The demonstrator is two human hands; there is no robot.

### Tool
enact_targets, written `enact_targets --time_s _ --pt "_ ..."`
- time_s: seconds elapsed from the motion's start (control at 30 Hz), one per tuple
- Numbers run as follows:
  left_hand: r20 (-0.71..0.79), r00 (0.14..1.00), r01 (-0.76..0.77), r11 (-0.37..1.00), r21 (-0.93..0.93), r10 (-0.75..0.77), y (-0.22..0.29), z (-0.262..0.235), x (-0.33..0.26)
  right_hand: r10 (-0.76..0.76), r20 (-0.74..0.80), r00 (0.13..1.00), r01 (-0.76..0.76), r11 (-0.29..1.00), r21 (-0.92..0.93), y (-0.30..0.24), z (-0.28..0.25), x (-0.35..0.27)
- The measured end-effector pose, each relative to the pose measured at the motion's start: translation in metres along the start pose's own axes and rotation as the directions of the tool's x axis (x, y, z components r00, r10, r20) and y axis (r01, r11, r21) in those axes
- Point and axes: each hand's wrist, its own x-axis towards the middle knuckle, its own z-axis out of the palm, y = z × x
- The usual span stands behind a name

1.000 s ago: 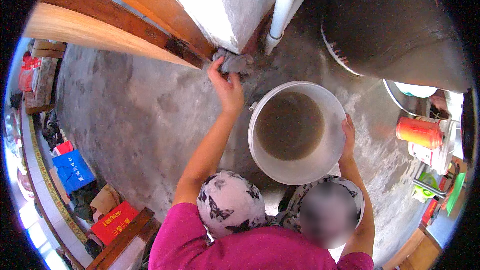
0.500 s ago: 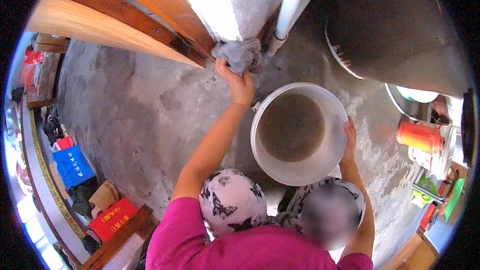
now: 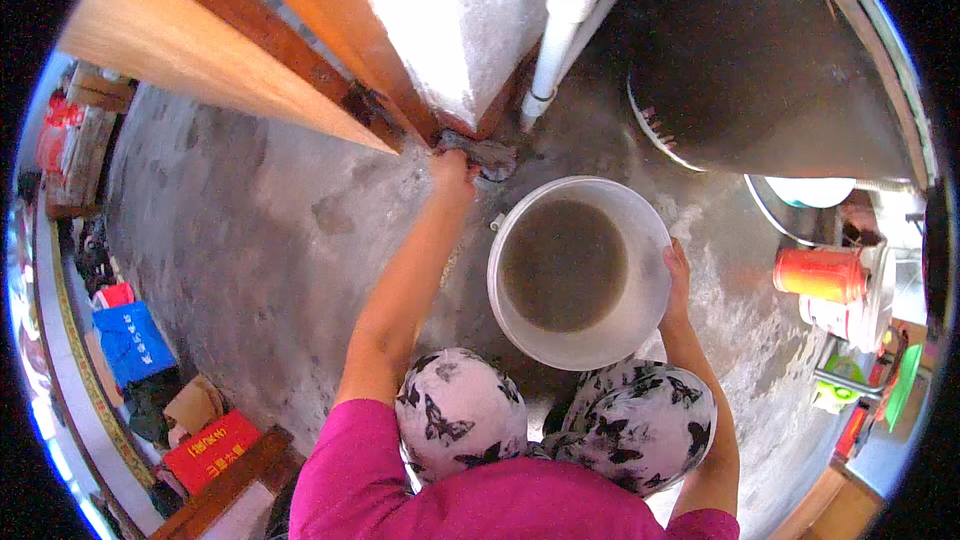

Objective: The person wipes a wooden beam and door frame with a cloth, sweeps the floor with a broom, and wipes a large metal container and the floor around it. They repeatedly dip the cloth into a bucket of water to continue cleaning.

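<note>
My left hand (image 3: 456, 172) is closed on a dark grey cloth (image 3: 492, 159), pressed low at the foot of the white wall corner, beside the wooden door frame. The hand partly covers the cloth. A white plastic bucket (image 3: 648, 292) stands in front of my knees, holding murky grey-brown water (image 3: 563, 265). My right hand (image 3: 677, 282) grips the bucket's right side at the rim, thumb near the edge; its other fingers are mostly hidden behind the wall of the bucket.
A wooden door (image 3: 230, 65) stands at the upper left. White pipes (image 3: 560, 35) run down beside the wall corner. A large dark rounded object (image 3: 770, 70) fills the upper right. An orange-red container (image 3: 820, 274) sits at right; blue (image 3: 138, 342) and red boxes (image 3: 212, 450) lie at left.
My left hand has moved the cloth lower, down to the base of the wall corner. My right hand keeps its hold on the bucket. The whole view has shifted slightly.
</note>
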Motion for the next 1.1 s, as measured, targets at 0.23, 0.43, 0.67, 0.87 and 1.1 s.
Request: enact_targets --time_s 0.23,0.43,0.67,0.87,1.1 --pt "0.663 0.393 -0.850 -0.024 0.527 0.637 0.053 0.023 -0.120 -0.004 0.090 0.996 0.004 1.000 -0.004 0.002 -0.010 0.002" --pt "0.927 0.365 -0.421 -0.903 0.086 -0.081 0.033 0.057 -0.098 0.015 0.050 0.999 -0.017 0.999 0.029 -0.002 -0.004 -0.001" --pt "0.867 0.342 -0.078 -0.931 -0.358 -0.362 0.024 0.079 -0.028 -0.007 0.065 0.998 -0.002 0.990 0.138 0.003 0.003 -0.002" --pt "0.850 0.287 -0.374 -0.869 -0.325 -0.442 0.009 0.045 -0.011 -0.022 0.068 0.997 0.017 0.997 0.071 0.001 -0.002 -0.002" --pt "0.923 0.246 -0.258 -0.938 -0.233 -0.297 0.030 0.068 -0.051 -0.032 0.015 0.999 0.031 0.998 0.056 0.016 -0.009 0.005"
